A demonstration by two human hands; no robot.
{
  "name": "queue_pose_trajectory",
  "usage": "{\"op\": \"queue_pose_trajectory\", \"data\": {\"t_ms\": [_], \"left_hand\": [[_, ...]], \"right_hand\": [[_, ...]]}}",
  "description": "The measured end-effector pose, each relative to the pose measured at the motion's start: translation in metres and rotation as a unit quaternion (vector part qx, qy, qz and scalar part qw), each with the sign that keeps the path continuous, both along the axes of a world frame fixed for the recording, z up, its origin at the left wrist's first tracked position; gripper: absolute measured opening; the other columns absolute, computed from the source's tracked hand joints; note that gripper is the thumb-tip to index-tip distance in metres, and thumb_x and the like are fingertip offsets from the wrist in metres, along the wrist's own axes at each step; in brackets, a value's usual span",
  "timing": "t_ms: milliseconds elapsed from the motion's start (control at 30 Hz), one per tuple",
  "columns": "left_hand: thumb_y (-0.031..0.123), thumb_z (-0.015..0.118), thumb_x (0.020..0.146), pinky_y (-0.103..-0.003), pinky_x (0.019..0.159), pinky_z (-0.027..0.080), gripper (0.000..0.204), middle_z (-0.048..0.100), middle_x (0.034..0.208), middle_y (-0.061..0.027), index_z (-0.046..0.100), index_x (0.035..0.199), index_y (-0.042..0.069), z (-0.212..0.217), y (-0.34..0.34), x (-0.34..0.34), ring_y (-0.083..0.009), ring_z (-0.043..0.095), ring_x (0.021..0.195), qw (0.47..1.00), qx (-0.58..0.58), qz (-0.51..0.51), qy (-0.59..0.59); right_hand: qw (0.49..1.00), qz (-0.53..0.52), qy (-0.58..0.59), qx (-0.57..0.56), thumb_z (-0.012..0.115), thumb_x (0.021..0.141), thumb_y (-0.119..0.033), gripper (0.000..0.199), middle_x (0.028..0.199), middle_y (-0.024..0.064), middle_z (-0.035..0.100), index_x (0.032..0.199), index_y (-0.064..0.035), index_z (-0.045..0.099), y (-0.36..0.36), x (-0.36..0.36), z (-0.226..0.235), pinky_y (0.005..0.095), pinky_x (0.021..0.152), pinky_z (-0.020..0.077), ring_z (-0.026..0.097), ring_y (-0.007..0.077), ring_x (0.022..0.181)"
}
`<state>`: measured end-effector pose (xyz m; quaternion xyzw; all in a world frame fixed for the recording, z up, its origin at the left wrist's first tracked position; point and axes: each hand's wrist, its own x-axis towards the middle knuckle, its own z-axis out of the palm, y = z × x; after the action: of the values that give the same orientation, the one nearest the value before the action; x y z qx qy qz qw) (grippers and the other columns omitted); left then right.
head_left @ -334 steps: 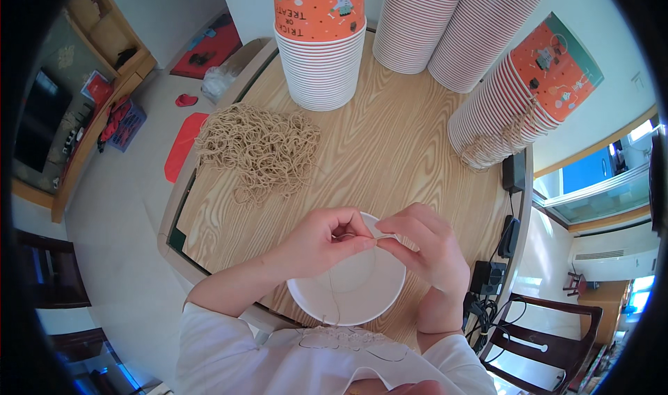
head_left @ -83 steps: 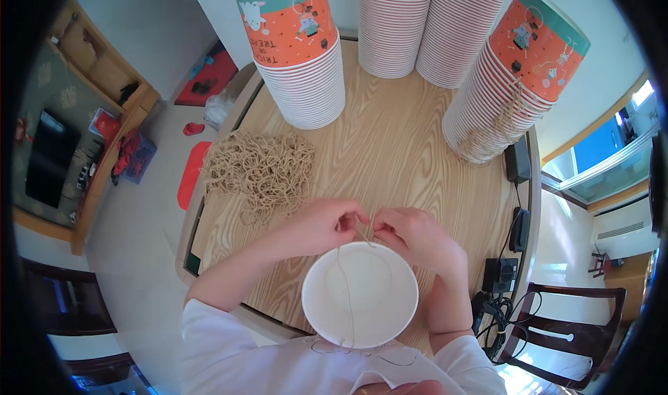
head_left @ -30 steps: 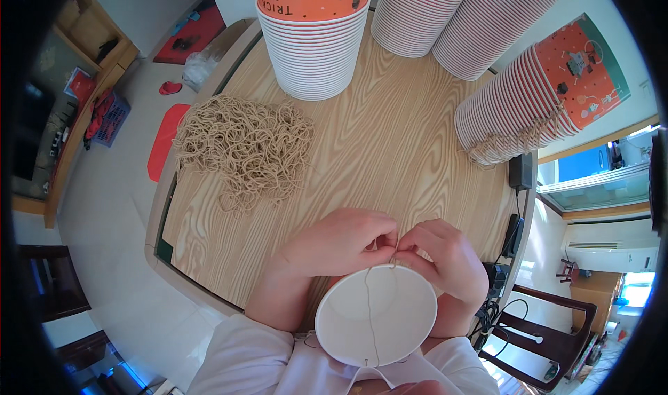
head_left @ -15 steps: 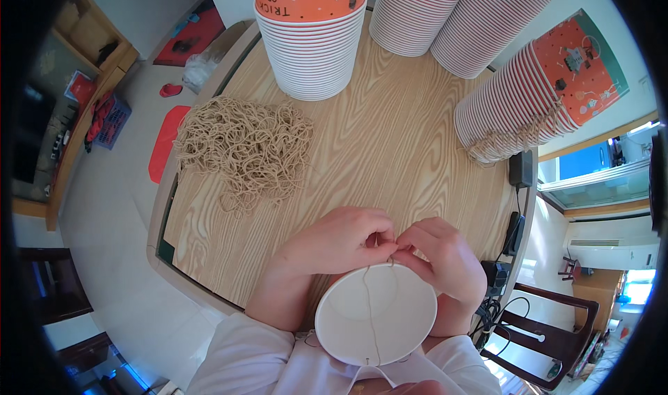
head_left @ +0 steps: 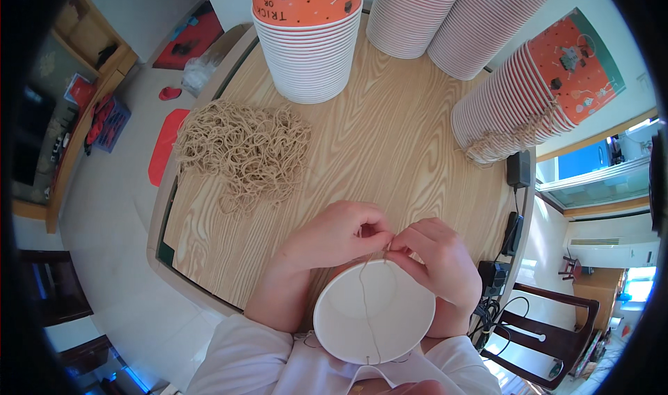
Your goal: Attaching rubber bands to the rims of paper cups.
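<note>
In the head view, at the near side of the counter, a paper bucket is tilted with its white interior facing up and its near rim by the wearer's shirt. Its base is hidden; what supports it cannot be told. A thin cord crosses the mouth from the near rim to the far rim.

Left hand: thumb and fingertips closed in a pinch on the cord, just beyond the far rim. Right hand: thumb and fingers likewise pinched on the cord, the tips meeting those of the left hand. The exact lay of the strand between them is too small to read.

The step in hand appears to be fine cord work at the far rim. Recommended practice:

1. Hold both pinches close to the rim, so that little cord is free to slip.
2. Draw the ends evenly; a one-sided pull could crease or tear the paper edge.
3. Steady the bucket with the heels of the hands, since its tilt may let it roll.
4. Leave the span across the mouth slack enough to avoid bending the rim inward.
5. Work clear of the heap of cord on the left, which could snag loose ends.
</note>
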<state>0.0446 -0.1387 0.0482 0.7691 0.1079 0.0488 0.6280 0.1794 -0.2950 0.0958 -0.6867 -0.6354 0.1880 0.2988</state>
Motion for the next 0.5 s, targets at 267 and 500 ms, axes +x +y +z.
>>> {"op": "queue_pose_trajectory", "data": {"t_ms": [267, 500], "left_hand": [[0.017, 0.065, 0.084, -0.034, 0.062, 0.049, 0.017, 0.067, 0.075, -0.0127, 0.07, 0.086, 0.001, -0.0075, -0.0009, 0.001, -0.0222, 0.064, 0.067, 1.0, -0.017, -0.006, -0.015], [0.015, 0.064, 0.086, -0.033, 0.065, 0.05, 0.017, 0.068, 0.083, -0.0129, 0.071, 0.092, 0.001, -0.0028, 0.0042, -0.0048, -0.0201, 0.065, 0.073, 0.998, -0.001, -0.049, -0.042]], "right_hand": [[1.0, -0.014, -0.002, 0.005, 0.078, 0.074, -0.008, 0.015, 0.075, 0.0076, 0.063, 0.082, -0.0059, 0.065, -0.0001, -0.0009, 0.0024, 0.0374, 0.065, 0.0487, 0.061, 0.0286, 0.073], [1.0, -0.012, -0.004, 0.007, 0.079, 0.073, -0.007, 0.016, 0.075, 0.0075, 0.064, 0.082, -0.0056, 0.066, 0.0, -0.0023, 0.0005, 0.0368, 0.066, 0.049, 0.061, 0.0279, 0.074]]}}
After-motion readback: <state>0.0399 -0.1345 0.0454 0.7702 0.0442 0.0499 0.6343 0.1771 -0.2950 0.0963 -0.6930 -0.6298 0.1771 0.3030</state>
